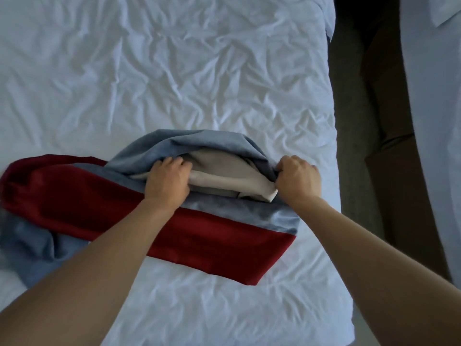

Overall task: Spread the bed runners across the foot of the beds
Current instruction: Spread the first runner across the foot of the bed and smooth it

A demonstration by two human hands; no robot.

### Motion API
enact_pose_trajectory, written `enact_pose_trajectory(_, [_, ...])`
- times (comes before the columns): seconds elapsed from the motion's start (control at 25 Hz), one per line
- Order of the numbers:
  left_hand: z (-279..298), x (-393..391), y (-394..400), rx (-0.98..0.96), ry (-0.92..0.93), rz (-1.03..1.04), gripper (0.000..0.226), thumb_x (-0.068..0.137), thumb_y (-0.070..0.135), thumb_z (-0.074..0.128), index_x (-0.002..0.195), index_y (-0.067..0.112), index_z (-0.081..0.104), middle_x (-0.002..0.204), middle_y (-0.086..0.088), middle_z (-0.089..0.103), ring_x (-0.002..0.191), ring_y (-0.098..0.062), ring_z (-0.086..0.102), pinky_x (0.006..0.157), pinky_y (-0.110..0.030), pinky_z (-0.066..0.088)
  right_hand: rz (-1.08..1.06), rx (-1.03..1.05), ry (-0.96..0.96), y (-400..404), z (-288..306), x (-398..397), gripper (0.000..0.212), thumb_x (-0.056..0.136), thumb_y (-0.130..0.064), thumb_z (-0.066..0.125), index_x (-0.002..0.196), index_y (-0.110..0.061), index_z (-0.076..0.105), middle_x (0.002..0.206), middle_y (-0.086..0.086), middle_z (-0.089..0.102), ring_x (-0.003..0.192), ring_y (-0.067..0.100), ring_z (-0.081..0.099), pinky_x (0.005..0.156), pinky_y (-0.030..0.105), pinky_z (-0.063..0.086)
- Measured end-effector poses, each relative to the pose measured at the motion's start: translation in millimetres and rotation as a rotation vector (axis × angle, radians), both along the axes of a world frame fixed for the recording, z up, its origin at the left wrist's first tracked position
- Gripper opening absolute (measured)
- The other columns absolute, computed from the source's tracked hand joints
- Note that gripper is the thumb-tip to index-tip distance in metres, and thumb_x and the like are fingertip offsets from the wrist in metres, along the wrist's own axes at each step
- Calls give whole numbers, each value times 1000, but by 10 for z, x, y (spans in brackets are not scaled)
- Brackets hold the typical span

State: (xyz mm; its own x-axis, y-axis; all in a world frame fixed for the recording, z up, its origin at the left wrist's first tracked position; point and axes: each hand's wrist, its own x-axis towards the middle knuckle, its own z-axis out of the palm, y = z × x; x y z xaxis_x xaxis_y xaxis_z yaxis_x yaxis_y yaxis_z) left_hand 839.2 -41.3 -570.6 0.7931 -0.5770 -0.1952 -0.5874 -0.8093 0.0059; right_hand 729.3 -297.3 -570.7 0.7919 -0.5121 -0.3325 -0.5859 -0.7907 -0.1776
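white, heavily wrinkled bedding covers the bed that fills most of the view from above. on its near part lies a bed runner, bunched and partly folded over itself. it has a wide dark red band with grey-blue velvety bands along it, and a pale beige lining shows where the fabric is turned back in the middle. the runner's left end is crumpled in a heap near the left edge of the view, running out of frame there. its right end lies flatter, with one red corner pointing toward the viewer and stopping short of the bed's right edge.

the left hand rests on top of the runner near its middle, fingers curled into the grey-blue fold beside the beige lining, gripping the cloth. the right hand is closed in a fist around the gathered grey-blue edge and a beige corner at the runner's right side, just inside the bed's right edge. both bare forearms reach in from the bottom of the view.

bare white bedding stretches well beyond the runner toward the far side. right of the bed runs a narrow dark strip of floor, and past it the white edge of a second bed.
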Motion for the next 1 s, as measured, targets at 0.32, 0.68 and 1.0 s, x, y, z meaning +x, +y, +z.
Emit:
enact_pose_trajectory(0.32, [22,203,-473,-172,-24,-32,9,84,5,61,89,12,64,88,-9,65,85,-32,59,77,-45,46,103,51,-133,-182,165,46,47,88,-23,54,134,-17,54,128,7,59,116,29,53,103,42,35])
enact_pose_trajectory(0.68, [0,501,156,-112,-67,17,54,77,31,71,123,13,50,117,-10,55,106,-31,53,87,-44,42,289,-124,1,87,-40,428,7,89,-12,51,88,-15,57,95,7,63,91,30,56,84,39,34])
enact_pose_trajectory(1.0, [-72,454,-117,-110,3,-23,9,76,2,64,80,9,60,70,-8,60,68,-31,57,73,-42,38,441,62,-77,326,70,607,69,81,-63,51,139,-25,46,129,3,59,120,26,52,110,44,34])
